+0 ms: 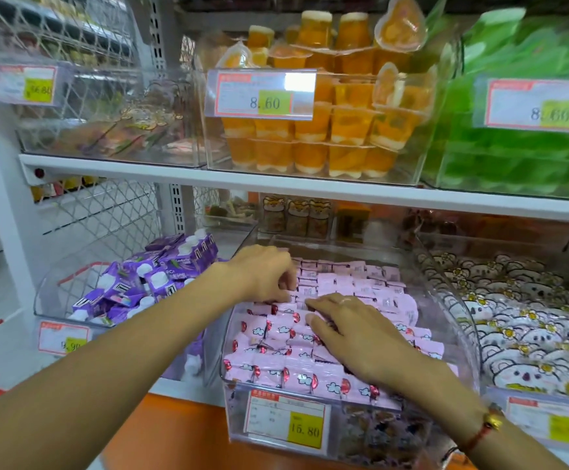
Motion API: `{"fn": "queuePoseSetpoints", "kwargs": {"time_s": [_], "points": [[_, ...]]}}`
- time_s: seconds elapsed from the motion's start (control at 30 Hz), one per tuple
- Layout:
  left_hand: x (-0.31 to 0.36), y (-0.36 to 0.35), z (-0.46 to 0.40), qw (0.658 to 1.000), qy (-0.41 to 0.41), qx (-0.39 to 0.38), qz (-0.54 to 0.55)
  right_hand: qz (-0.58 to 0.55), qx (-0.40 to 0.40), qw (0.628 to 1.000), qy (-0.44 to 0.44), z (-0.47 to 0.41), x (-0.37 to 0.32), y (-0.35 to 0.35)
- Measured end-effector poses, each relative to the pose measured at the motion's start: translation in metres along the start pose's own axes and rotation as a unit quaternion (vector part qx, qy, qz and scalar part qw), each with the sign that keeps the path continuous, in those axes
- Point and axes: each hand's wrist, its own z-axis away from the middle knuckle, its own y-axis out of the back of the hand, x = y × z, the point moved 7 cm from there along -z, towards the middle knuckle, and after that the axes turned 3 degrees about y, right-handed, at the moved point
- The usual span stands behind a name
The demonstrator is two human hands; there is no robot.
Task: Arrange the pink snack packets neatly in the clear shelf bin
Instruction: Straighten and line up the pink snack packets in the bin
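Several pink snack packets [374,290] fill the clear shelf bin [459,320] on the lower shelf, lying in rough overlapping rows. My left hand [266,273] reaches in over the bin's left rim, its fingers curled and pinching a packet near the middle. My right hand [354,330] lies palm down on the packets in the front half, its fingers stretched flat toward the left hand. The packets under both hands are hidden. A price tag [288,424] reading 15.80 hangs on the bin's front.
A bin of purple cartons [161,279] stands to the left and a bin of white bear-print packets [527,317] to the right. Above, the white shelf edge [276,181] carries bins of orange jelly cups [337,130] and green packs [520,130].
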Motion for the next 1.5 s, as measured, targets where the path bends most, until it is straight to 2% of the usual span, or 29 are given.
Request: {"fn": "queuePoseSetpoints", "kwargs": {"time_s": [0.1,0.37,0.43,0.6,0.67,0.73,0.8,0.87,0.93,1.03,1.07,1.1,1.13,1.2,1.23,1.27,1.33,1.5], "points": [[-0.003,0.001,0.001,0.999,0.008,0.011,0.036,-0.011,0.0,1.0,-0.003,0.0,0.001,0.0],[-0.01,0.008,0.022,0.978,0.07,0.17,0.095,-0.006,-0.019,1.0,-0.02,-0.005,0.004,-0.003],[-0.015,0.011,0.029,0.962,0.096,0.204,0.155,-0.001,-0.024,0.999,-0.02,-0.006,0.004,-0.003],[-0.03,0.038,0.034,0.896,0.134,0.291,0.307,-0.006,-0.008,1.0,-0.021,-0.004,0.004,-0.002],[-0.035,0.037,0.039,0.853,0.156,0.298,0.4,-0.018,-0.006,0.999,-0.026,-0.003,0.004,-0.001],[-0.035,0.034,0.052,0.796,0.175,0.329,0.476,-0.045,0.028,0.998,-0.03,-0.002,0.002,0.005],[-0.034,0.032,0.069,0.737,0.187,0.378,0.528,-0.071,0.112,0.991,-0.018,0.001,-0.003,0.02],[-0.032,0.029,0.083,0.66,0.195,0.408,0.6,-0.132,0.187,0.973,0.017,0.004,-0.014,0.036],[-0.027,0.023,0.089,0.593,0.204,0.39,0.674,-0.212,0.22,0.95,0.067,0.006,-0.029,0.047],[-0.017,0.009,0.09,0.538,0.203,0.323,0.752,-0.227,0.266,0.929,0.121,0.01,-0.042,0.058],[-0.016,0.007,0.092,0.535,0.2,0.305,0.762,-0.244,0.273,0.923,0.117,0.011,-0.042,0.061],[-0.017,0.007,0.094,0.55,0.195,0.3,0.755,-0.284,0.27,0.914,0.102,0.01,-0.039,0.062],[-0.019,0.01,0.096,0.591,0.184,0.304,0.724,-0.345,0.253,0.901,0.072,0.009,-0.035,0.061],[-0.02,0.021,0.097,0.699,0.132,0.304,0.634,-0.469,0.191,0.862,-0.009,0.004,-0.027,0.052],[-0.018,0.023,0.097,0.734,0.108,0.29,0.605,-0.51,0.155,0.845,-0.042,0.002,-0.025,0.046],[-0.016,0.023,0.096,0.751,0.091,0.272,0.595,-0.548,0.125,0.825,-0.061,0.002,-0.025,0.041],[-0.013,0.022,0.096,0.755,0.067,0.248,0.604,-0.604,0.089,0.788,-0.075,0.003,-0.03,0.038],[-0.014,0.025,0.099,0.728,0.038,0.236,0.642,-0.715,0.055,0.689,-0.107,0.004,-0.036,0.031]]}}
